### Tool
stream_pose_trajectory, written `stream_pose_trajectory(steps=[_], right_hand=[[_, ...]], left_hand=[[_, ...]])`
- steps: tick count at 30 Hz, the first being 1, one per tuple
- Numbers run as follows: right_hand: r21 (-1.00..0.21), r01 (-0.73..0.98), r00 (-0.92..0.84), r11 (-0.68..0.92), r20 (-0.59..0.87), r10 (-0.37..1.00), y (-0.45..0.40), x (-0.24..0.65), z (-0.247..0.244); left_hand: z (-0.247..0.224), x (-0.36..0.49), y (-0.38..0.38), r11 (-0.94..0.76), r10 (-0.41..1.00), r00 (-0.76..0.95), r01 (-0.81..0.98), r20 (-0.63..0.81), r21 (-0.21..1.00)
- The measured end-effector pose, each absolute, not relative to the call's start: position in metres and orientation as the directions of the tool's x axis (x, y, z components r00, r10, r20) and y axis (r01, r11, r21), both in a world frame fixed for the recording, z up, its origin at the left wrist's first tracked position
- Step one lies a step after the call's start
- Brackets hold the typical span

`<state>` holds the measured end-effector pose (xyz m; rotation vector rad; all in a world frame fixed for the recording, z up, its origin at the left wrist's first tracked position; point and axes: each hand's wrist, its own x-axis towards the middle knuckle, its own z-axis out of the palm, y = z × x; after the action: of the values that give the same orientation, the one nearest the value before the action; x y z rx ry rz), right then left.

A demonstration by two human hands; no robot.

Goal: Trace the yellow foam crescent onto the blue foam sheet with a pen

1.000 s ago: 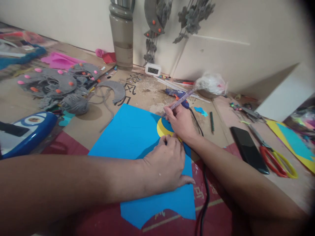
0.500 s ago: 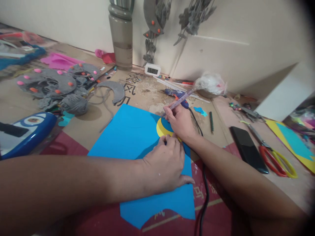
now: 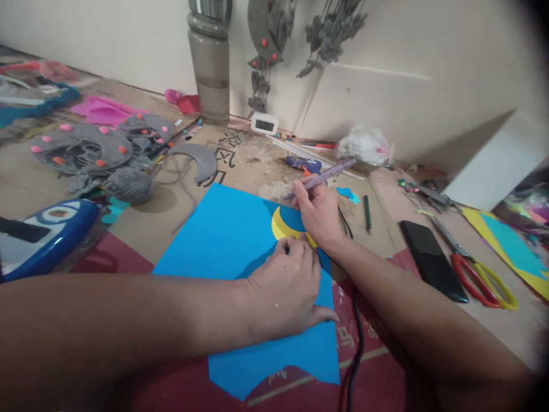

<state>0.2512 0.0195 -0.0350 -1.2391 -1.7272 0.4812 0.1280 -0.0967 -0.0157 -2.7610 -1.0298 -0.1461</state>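
Note:
A large blue sheet (image 3: 231, 229) lies on the table, its lower edge cut in a curve. On its upper right part rests a yellow crescent (image 3: 281, 227). My left hand (image 3: 289, 286) presses down on the crescent's lower edge with bent fingertips, thumb stretched out to the right; it grips nothing. My right hand (image 3: 319, 212) is closed around a pale purple pen (image 3: 332, 171), whose tip points left, just above the sheet's top edge near the crescent.
A glue gun (image 3: 304, 165) with a black cord lies behind my right hand. To the right are a black phone (image 3: 431, 260) and scissors (image 3: 476, 274). A bottle (image 3: 210, 74) and small clock (image 3: 265, 123) stand behind; grey felt pieces (image 3: 94, 143) lie left.
My right hand has moved slightly up and right, and the pen is tilted lower, its tip lifted away from the crescent. My left hand has stayed in place.

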Motion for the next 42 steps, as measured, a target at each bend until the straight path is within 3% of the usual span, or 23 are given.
stream_pose_trajectory(steps=[24, 42], right_hand=[[-0.696, 0.604, -0.165, 0.389, 0.368, 0.915, 0.0168, 0.2478, -0.0294], [-0.648, 0.642, -0.172, 0.409, 0.398, 0.901, 0.0184, 0.2478, -0.0287]], left_hand=[[-0.0136, 0.1281, -0.0959, -0.744, 0.64, 0.754, 0.656, 0.146, -0.125], [-0.013, 0.1282, -0.0952, -0.748, 0.638, 0.758, 0.652, 0.138, -0.121]])
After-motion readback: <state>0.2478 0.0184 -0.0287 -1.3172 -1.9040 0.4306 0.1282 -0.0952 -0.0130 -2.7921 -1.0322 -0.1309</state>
